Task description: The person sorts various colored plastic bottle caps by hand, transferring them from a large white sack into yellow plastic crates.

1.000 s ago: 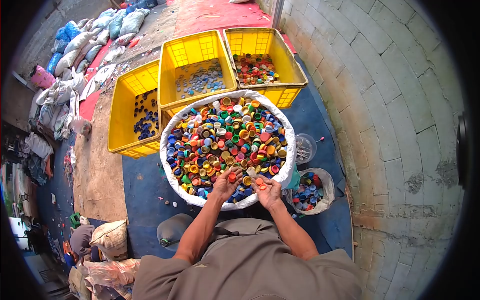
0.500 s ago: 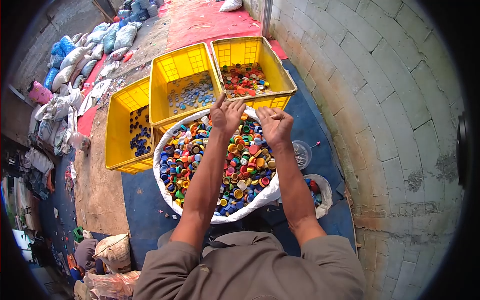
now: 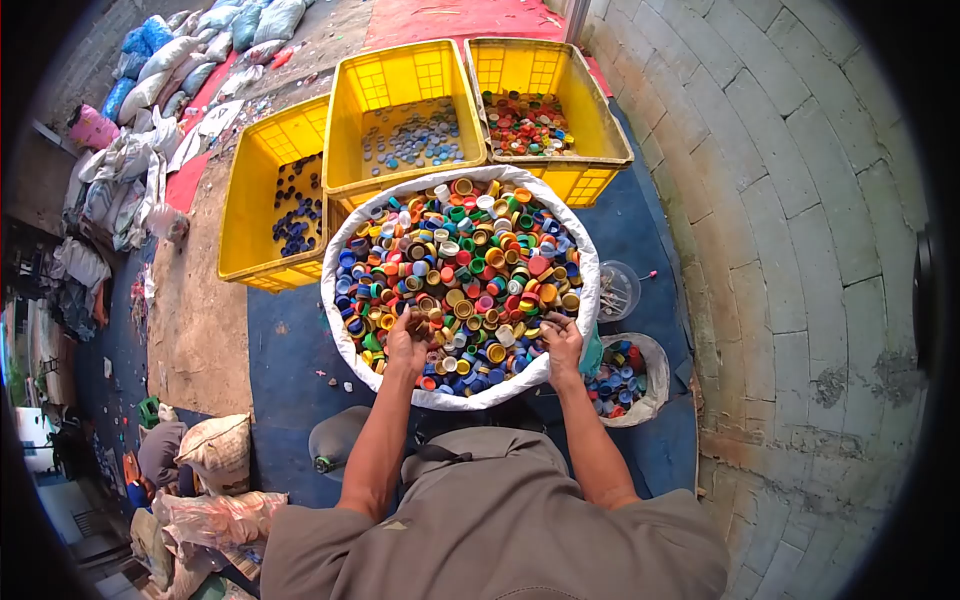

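Three yellow plastic crates point(image 3: 400, 70) behind white sack point(image 3: 590, 270) of mixed-colour bottle caps point(image 3: 460, 250); left hand point(image 3: 408, 340), right hand point(image 3: 562, 335) buried in caps, grip unclear.

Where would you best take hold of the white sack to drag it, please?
Grip the sack by its rolled rim at the near edge, probably two-handed and coming from above. The rim is folded into a thick band that stands open, the walls bulge with caps, and crates crowd the far side.
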